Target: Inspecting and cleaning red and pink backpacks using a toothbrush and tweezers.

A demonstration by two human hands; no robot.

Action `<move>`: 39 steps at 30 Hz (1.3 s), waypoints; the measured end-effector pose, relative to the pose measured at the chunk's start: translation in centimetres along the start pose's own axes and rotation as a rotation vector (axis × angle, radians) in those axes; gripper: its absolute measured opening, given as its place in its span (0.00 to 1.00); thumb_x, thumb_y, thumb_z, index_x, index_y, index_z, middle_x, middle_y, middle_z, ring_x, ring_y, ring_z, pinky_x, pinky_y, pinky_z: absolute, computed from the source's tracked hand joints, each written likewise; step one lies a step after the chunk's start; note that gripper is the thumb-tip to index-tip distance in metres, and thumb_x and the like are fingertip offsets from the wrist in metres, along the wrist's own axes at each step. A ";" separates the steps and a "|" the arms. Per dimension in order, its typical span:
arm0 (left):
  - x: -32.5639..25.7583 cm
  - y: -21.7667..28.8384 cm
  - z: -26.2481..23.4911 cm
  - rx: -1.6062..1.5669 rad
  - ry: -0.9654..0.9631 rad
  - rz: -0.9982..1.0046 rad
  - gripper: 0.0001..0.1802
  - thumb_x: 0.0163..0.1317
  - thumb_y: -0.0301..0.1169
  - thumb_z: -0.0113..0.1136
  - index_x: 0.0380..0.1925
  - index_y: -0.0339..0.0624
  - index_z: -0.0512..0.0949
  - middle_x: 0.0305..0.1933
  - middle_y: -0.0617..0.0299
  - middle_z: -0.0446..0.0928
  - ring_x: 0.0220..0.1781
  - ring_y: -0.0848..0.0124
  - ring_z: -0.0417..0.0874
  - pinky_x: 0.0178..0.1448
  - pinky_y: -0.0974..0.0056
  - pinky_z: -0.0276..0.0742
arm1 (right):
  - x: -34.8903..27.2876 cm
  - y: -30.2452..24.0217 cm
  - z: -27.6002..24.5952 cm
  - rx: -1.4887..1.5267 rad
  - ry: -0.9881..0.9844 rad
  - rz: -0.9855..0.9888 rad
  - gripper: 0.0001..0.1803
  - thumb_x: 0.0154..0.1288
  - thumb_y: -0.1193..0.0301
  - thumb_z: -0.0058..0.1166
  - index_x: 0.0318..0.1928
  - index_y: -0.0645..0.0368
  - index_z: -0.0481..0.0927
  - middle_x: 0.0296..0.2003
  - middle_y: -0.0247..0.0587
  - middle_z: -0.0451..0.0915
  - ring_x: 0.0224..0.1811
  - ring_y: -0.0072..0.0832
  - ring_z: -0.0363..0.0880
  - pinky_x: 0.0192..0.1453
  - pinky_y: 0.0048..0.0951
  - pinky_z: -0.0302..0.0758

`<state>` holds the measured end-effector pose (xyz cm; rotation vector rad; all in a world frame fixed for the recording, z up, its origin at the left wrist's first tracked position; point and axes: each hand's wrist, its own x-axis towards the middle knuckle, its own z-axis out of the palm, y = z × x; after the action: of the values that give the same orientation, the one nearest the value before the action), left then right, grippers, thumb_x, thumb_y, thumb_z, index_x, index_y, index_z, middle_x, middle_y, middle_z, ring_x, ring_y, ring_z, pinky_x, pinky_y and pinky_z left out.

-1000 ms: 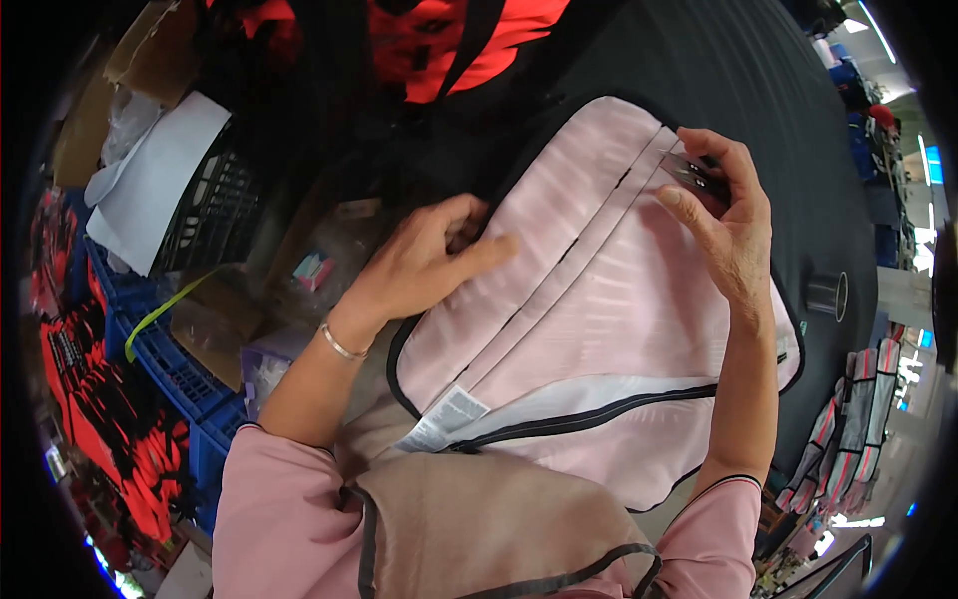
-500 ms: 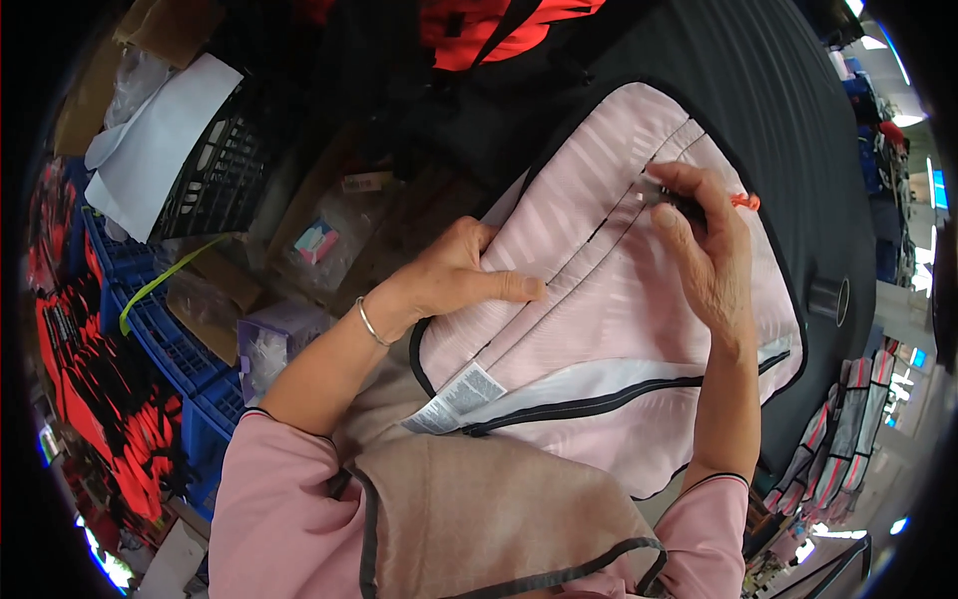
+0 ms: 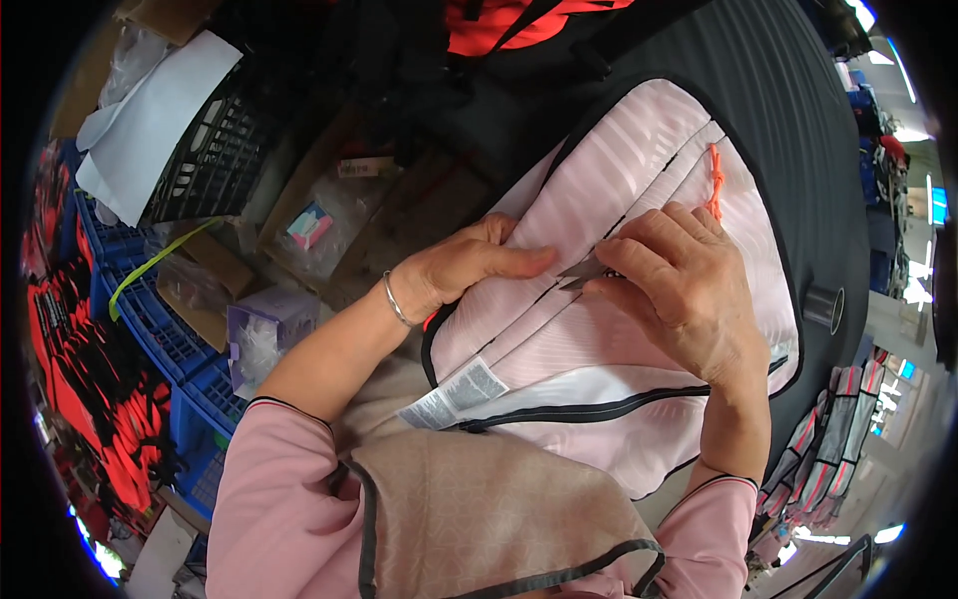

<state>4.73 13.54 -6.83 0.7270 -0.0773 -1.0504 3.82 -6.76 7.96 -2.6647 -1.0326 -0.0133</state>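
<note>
Two hands meet on a pale pink striped fabric panel that lies spread over a dark ribbed table. The panel is soft and faintly glossy, edged with black piping, with dark stitched seam lines running diagonally across it and a white care label sewn at its lower left edge. The left hand presses flat on the cloth, fingers together, thumb stretched toward the seam; a thin silver bracelet circles its wrist. The right hand is closed around small metal thread snips, whose pointed grey tips show between thumb and forefinger, touching the seam just beside the left thumb. A short orange thread lies on the pink cloth above the right hand. To the left stand blue plastic crates, a black lattice crate and clear plastic bags.
</note>
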 end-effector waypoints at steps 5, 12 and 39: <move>0.0 0.4 0.5 0.031 0.028 -0.012 0.20 0.65 0.37 0.65 0.50 0.32 0.81 0.45 0.62 0.83 0.44 0.78 0.82 0.50 0.73 0.78 | 0.3 0.0 0.2 -0.012 -0.019 -0.008 0.15 0.44 0.70 0.72 0.33 0.56 0.81 0.29 0.34 0.77 0.30 0.33 0.75 0.35 0.34 0.70; -0.1 0.4 0.1 0.030 0.005 -0.009 0.22 0.65 0.39 0.64 0.50 0.31 0.80 0.43 0.64 0.82 0.42 0.80 0.81 0.47 0.73 0.78 | 0.2 0.0 0.5 -0.088 -0.068 -0.003 0.12 0.48 0.67 0.69 0.31 0.55 0.80 0.30 0.33 0.76 0.34 0.32 0.75 0.37 0.35 0.69; -6.7 -1.5 -0.4 0.959 0.491 0.235 0.27 0.51 0.47 0.74 0.35 0.30 0.79 0.31 0.49 0.80 0.32 0.66 0.78 0.42 0.60 0.75 | -5.3 0.3 3.8 1.313 0.541 0.768 0.15 0.58 0.73 0.64 0.46 0.62 0.81 0.39 0.30 0.78 0.36 0.16 0.74 0.40 0.20 0.73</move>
<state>0.26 18.76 -6.19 1.7787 -0.2439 -0.5399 -0.31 -9.49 3.60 -1.4919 0.2230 0.0708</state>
